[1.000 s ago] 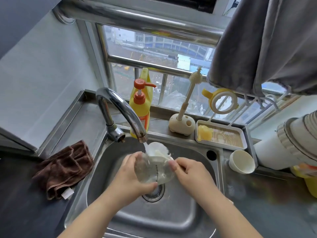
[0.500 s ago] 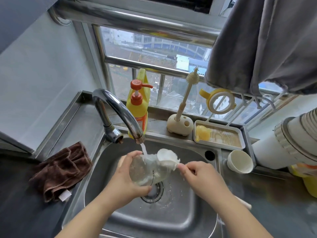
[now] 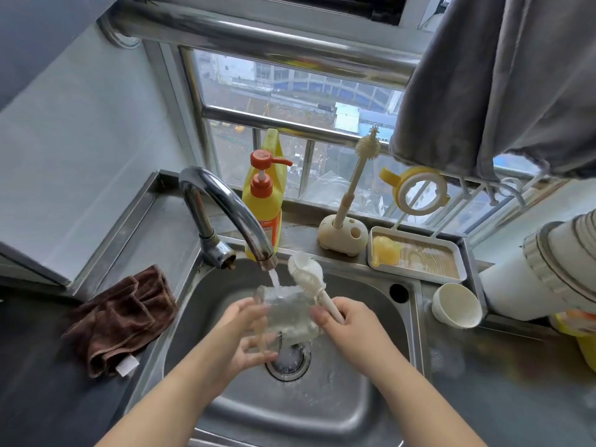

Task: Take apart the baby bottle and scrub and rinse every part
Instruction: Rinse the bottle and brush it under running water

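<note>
Over sink (image 3: pixel 371 282): left hand (image 3: pixel 238 333) grips bottle (image 3: pixel 287 312), mouth toward tap; right hand (image 3: pixel 351 324) grips brush (image 3: pixel 309 275).

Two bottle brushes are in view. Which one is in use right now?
The white sponge-headed brush, gripped by the right hand beside the clear bottle under the running tap. The spiky-tipped brush stands untouched in its holder on the sill.

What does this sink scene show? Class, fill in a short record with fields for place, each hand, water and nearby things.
place: steel sink below a window
left hand: holds the clear bottle under the tap
right hand: grips a white brush, its head outside the bottle
water: running into the bottle
nearby: brown cloth, yellow soap bottle, white cup
</note>
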Action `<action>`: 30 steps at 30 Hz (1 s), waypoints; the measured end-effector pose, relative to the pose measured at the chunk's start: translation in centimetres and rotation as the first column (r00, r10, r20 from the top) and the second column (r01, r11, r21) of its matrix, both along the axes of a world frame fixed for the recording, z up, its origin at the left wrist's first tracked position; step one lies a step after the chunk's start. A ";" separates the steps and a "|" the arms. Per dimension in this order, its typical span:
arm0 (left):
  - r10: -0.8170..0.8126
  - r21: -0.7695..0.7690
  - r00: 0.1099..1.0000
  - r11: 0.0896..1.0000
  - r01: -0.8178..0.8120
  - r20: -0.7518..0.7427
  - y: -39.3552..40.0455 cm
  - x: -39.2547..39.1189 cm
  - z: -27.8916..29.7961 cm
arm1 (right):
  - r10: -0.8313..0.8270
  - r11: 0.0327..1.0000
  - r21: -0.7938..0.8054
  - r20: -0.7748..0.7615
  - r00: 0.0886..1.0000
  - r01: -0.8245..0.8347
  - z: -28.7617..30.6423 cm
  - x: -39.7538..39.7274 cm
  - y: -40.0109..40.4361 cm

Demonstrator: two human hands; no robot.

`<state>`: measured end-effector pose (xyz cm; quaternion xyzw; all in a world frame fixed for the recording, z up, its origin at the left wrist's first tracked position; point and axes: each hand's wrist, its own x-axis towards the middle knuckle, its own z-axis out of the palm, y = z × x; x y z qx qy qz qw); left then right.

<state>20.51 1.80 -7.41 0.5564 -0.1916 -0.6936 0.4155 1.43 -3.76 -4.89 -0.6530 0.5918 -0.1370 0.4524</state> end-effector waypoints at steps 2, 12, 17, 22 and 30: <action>-0.015 0.066 1.000 0.998 0.015 0.000 -0.4 0.2 0.3 | 0.017 1.000 -0.025 -0.004 1.000 -0.017 0.0 0.2 0.4; -0.073 -0.170 0.839 0.966 0.194 0.540 -0.2 0.3 0.1 | 0.109 0.985 -0.087 -0.365 0.925 -0.151 1.4 -2.0 0.0; -0.086 -0.222 0.807 0.940 0.260 0.584 -0.1 0.6 -0.3 | 0.146 0.972 -0.132 -0.320 0.936 -0.196 2.0 -1.7 0.2; -0.080 -0.294 0.806 0.906 0.304 0.587 0.3 -0.1 -0.3 | 0.035 0.976 -0.188 -0.375 0.926 -0.113 2.2 -1.5 -1.0; -0.086 -0.354 0.767 0.850 0.389 0.636 0.8 0.2 -0.2 | 0.016 0.991 -0.122 -0.361 0.932 -0.064 1.8 -2.2 -1.4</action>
